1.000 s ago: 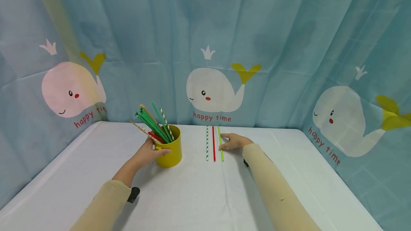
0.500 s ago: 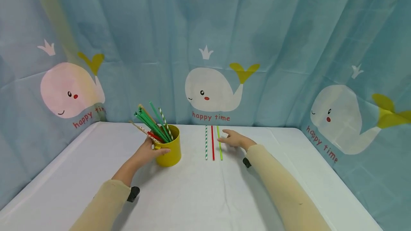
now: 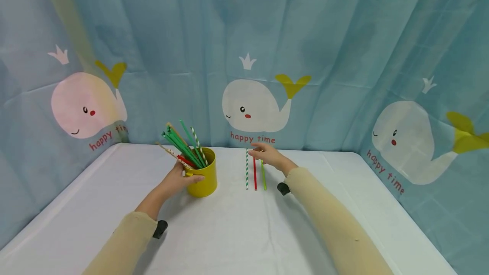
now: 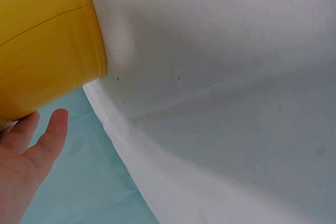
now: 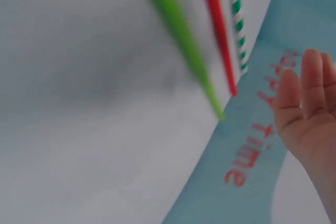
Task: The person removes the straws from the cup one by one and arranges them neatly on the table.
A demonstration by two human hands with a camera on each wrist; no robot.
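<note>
Fingers extended and holding nothing, the right hand (image 3: 269, 156) hovers over the far ends of the straws, its palm visible and apart from them in the right wrist view. Directly beneath it, the lime-green straw (image 3: 263, 177) and the red straw (image 3: 255, 177) run out toward the person; just beyond the fingertips, to the left, lies the green-and-white striped straw (image 3: 247, 175). All three rest side by side without touching, long axes pointing from the person toward the curtain, near ends roughly level; the lime-green one slants slightly, its near end turned rightward.

Farther left of that hand, the left hand (image 3: 176, 180) holds the side of the yellow bucket (image 3: 204, 183), thumb laid along the near wall; how far its other fingers wrap around is hard to make out. The bucket stands upright. Above this hand, a bunch of green straws (image 3: 175, 141) leans out up and to the left, with another striped straw (image 3: 198, 145) at a steeper angle beside it.

Both hands work over a white tablecloth (image 3: 229, 232). Past them hangs a blue curtain (image 3: 336, 118) printed with whales; red lettering under the middle whale (image 3: 250, 105) reads "happy time", repeated below the others.
</note>
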